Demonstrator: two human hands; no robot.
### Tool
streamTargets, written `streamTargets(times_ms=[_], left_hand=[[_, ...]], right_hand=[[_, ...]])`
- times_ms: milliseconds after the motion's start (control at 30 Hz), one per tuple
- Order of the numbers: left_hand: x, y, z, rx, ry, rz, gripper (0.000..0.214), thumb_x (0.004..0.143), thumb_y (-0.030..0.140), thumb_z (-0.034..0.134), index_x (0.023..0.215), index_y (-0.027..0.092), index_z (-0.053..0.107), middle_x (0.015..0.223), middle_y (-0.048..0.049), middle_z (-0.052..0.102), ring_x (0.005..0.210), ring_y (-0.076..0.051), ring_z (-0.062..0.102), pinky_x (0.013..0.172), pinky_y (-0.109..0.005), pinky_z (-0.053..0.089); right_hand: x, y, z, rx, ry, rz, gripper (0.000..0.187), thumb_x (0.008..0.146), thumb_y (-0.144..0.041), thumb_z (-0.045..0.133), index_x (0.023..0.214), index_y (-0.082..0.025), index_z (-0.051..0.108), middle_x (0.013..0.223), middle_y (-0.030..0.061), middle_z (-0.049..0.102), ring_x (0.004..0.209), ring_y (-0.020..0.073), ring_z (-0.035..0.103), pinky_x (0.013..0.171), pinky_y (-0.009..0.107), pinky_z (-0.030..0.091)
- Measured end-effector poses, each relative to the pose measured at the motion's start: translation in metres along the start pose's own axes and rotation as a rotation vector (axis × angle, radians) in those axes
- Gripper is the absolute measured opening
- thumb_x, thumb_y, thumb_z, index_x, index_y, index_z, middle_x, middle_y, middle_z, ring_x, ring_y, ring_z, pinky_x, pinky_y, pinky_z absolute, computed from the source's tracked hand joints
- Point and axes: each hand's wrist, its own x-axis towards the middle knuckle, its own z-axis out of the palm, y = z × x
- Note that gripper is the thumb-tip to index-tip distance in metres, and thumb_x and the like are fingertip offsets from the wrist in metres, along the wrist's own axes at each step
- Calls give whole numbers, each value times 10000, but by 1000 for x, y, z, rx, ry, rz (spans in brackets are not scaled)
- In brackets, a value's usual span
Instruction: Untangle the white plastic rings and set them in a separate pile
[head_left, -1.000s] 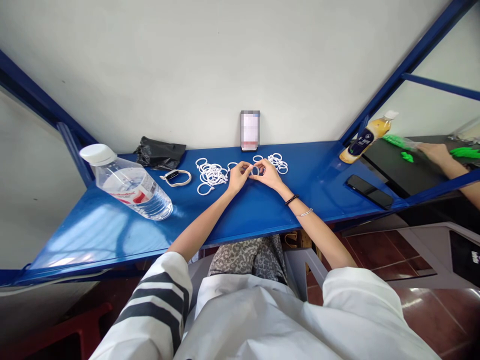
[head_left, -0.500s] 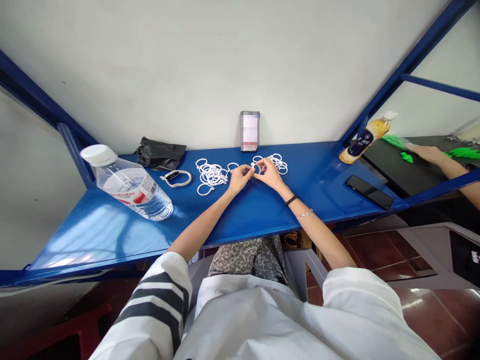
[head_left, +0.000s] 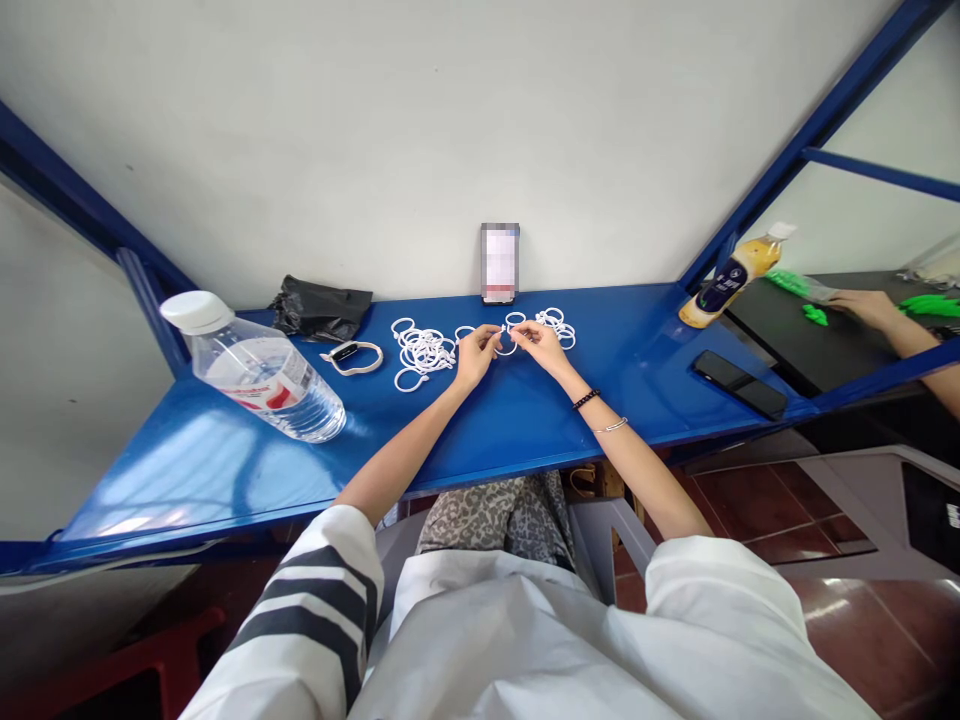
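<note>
white plastic ring (head_left: 507,345) hangs between both hands just above the blue bench (head_left: 525,420), at its middle and near the wall. the left hand (head_left: 475,357) pinches the ring's left end between thumb and forefinger, and the right hand (head_left: 541,345) pinches its right end. each grip is clenched on the ring. it may be sprung open at the top between the fingertips, but it is too small to be sure.

just beside the left hand lies a big tangled heap of rings (head_left: 420,352). behind the right hand lies a smaller cluster of rings (head_left: 556,325). so, as a judgement, one ring is in work and two unequal lots lie on the bench. which lot has been through the hands cannot be told.

a water bottle (head_left: 255,370) sits well off to the left, and an upright phone (head_left: 499,262) leans on the wall behind the hands.
</note>
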Motion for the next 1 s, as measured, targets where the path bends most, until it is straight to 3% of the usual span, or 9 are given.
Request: streamTargets(times_ms=[267,467,633,733,1000], left_hand=[[-1,-2,2,91,-41,36,207,877,338,573,909,160,673,647,-2,646,487,-100,562,531,-229,473],[-1,-1,3,82,-43,18,206,871,333,577,917,155,669,685,-18,652,550,-121,599,533,-238,504],[-3,3,3,58,-8,3,226,868,357,578,929,153,655,743,-42,661,677,-153,645,534,-229,509],[-4,7,2,81,21,-9,263,877,398,571,966,162,644,795,-40,662,645,-131,629,548,-226,501],[-5,12,3,229,-8,70,465,754,416,739,1128,176,604,902,-35,659,591,-91,571,611,-236,496]], right_hand=[[-1,-6,-4,92,-24,36,375,794,-523,657,985,-201,684,802,35,684,677,151,599,666,311,512],[0,-5,-2,135,-48,52,369,746,-522,703,926,-201,686,934,61,705,708,152,602,649,306,522],[1,-1,-1,124,-35,63,356,720,-510,727,874,-196,660,872,51,690,721,155,604,651,301,524],[2,2,-2,116,-16,53,330,732,-484,720,877,-198,646,871,45,674,732,153,601,672,301,519],[3,4,-5,113,62,45,290,755,-463,684,864,-207,604,890,42,647,826,175,611,706,300,515]])
